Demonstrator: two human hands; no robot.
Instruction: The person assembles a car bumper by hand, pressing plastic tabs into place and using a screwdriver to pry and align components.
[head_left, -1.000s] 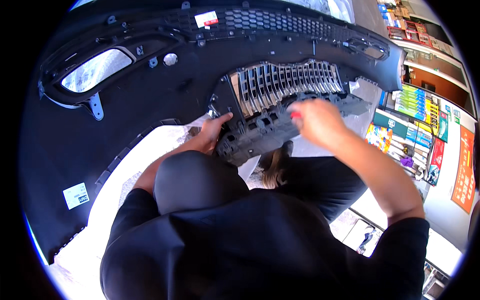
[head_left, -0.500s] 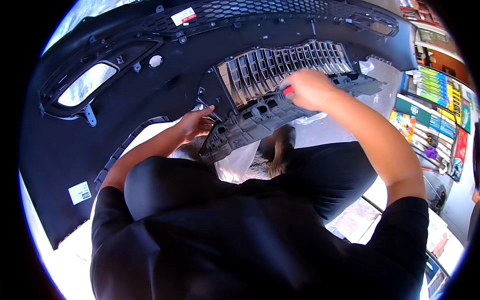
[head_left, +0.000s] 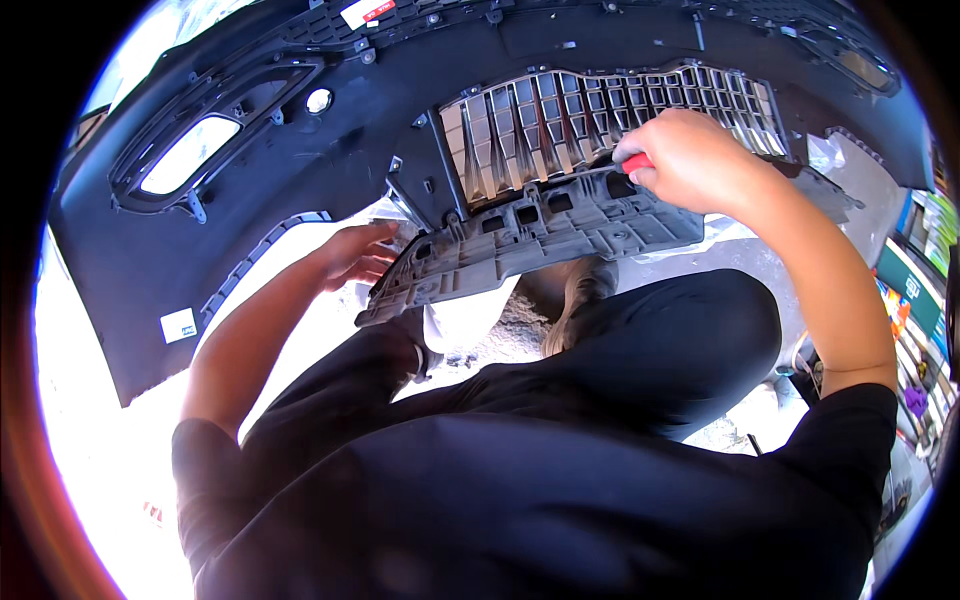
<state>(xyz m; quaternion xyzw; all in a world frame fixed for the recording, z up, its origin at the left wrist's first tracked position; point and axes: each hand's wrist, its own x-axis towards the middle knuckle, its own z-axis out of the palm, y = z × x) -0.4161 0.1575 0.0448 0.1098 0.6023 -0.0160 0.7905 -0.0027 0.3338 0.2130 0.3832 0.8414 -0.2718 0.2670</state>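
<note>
R hand (head_left: 690,158) is pinching small red obj (head_left: 637,162) nr lower edge of chrome grille (head_left: 540,125), L hand (head_left: 350,256) hanging loosely spread just beside L end of grey plastic panel (head_left: 575,232).

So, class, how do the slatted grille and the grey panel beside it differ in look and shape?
The grille is shiny; the grey panel is dull. The grille is a lattice of slats, while the panel is mostly solid, with a few openings. Both are long pieces, lying lengthwise side by side.
</note>
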